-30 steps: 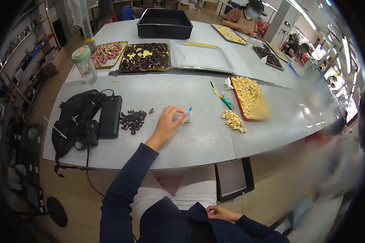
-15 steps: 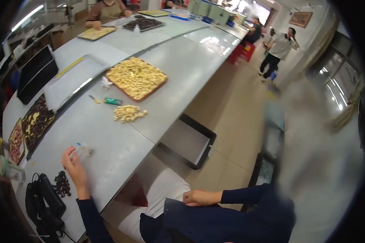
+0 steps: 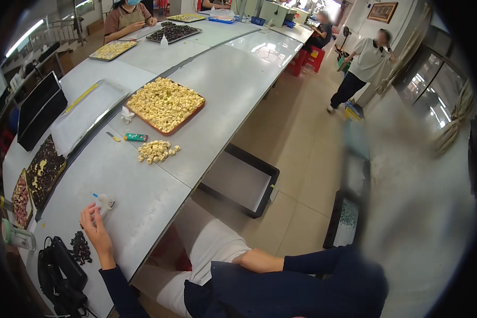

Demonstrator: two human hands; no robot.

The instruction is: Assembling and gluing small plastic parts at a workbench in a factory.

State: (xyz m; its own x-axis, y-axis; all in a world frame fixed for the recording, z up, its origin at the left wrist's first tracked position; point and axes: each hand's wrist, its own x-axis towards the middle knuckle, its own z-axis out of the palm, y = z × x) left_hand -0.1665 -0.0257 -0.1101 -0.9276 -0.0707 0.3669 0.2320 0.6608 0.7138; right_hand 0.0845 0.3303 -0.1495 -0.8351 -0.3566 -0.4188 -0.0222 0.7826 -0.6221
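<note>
From where I stand, the person's left hand [image 3: 96,228] is over the long grey table [image 3: 138,206], toward its near edge, palm partly raised and fingers loosely curled. Just at the fingertips is a small clear bottle with a slender blue tip [image 3: 106,202]; I cannot tell whether the fingers are gripping it or only beside it. The right hand [image 3: 259,261] rests in the lap, off the table, its fingers hidden, so I cannot say if it is clenched or holding anything.

Toward the table's left end, close by the left wrist, lies a little heap of shiny black curled pieces [image 3: 80,248], and next to that a black oblong device [image 3: 70,267]. Farther right along the near edge sits a loose pile of pale cream pieces [image 3: 157,151], with a red-rimmed tray [image 3: 184,126] full of similar pieces beyond it. A green tube [image 3: 136,137] and a small yellow-handled knife [image 3: 113,137] lie just left of the pile.
</note>
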